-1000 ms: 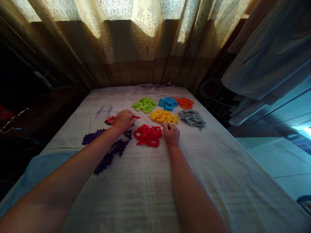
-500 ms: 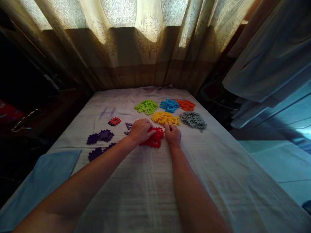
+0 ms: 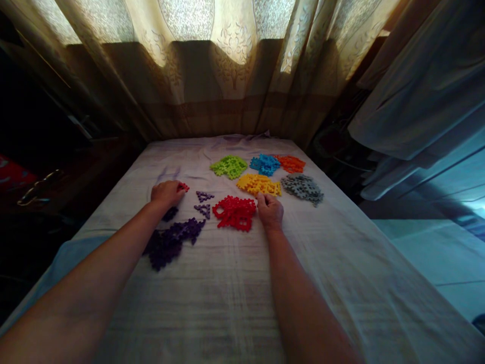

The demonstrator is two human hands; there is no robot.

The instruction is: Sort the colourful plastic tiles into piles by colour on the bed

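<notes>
My left hand (image 3: 165,193) is curled over a small red interlocking piece (image 3: 184,187) on the left of the white bedsheet (image 3: 242,283); only the piece's edge shows past my fingers. My right hand (image 3: 270,211) rests closed against the right edge of the red pile (image 3: 235,212), fingers bent down onto the sheet. Purple pieces (image 3: 170,242) lie in a heap under my left forearm, with two loose purple bits (image 3: 203,202) between my hands.
Sorted piles lie farther back: green (image 3: 229,166), blue (image 3: 264,164), orange (image 3: 290,163), yellow (image 3: 259,184), grey (image 3: 302,187). Curtains (image 3: 212,76) hang behind the bed. A dark cabinet stands left; the bed drops off at right.
My left hand has left the red pile and moved left to the lone red piece. My right hand has stayed beside the red pile.
</notes>
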